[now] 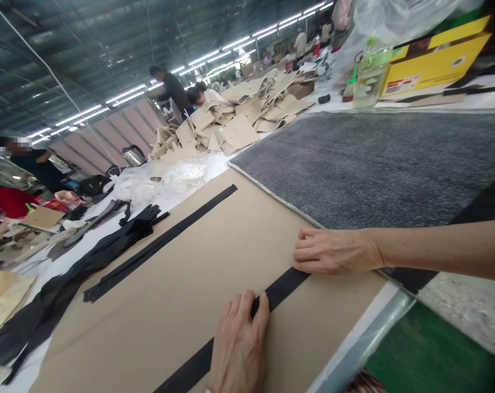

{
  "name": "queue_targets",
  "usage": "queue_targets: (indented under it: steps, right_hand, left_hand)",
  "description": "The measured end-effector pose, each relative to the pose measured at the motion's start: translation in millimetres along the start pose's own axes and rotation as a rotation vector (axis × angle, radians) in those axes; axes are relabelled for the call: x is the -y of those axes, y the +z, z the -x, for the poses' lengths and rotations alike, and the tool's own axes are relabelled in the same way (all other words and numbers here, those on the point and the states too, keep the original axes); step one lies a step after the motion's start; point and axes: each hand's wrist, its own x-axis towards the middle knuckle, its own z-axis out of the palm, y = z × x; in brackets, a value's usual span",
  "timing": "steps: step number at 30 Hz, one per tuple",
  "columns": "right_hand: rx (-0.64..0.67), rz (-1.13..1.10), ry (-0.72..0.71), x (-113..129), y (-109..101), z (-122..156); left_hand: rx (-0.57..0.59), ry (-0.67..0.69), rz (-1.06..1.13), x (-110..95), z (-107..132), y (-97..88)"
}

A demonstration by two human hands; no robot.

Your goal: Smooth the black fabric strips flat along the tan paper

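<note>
A long black strip (287,288) lies diagonally across a beige sheet (247,240). My left hand (239,344) rests on the strip, its fingers stretched out and the thumb apart, with part of the strip showing between them. Farther up, my right hand (333,251) has its fingers curled down at the strip's far end, which it covers; the fingertips are partly hidden. Parallel to this strip, more black strips (165,240) lie on the beige sheet toward its left edge. A dark grey textured sheet (378,164) meets the beige one beyond my right hand.
A pile of black strips (79,278) lies on the left. Behind are clear plastic bags (169,180) and a heap of beige pieces (239,114). A bottle (370,76) and a yellow box (439,60) stand at the back right. Several people are in the background.
</note>
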Motion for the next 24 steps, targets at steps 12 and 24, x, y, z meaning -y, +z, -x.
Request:
queue_targets:
  steps: [12, 24]
  right_hand:
    - [-0.009, 0.044, 0.034, 0.6, 3.0, 6.5]
    - [0.011, 0.085, 0.079, -2.9, -1.8, 21.3]
  left_hand:
    - [0.029, 0.043, 0.212, -46.3, -71.1, 0.5]
    - [-0.013, 0.069, 0.093, -53.0, -77.8, 4.0]
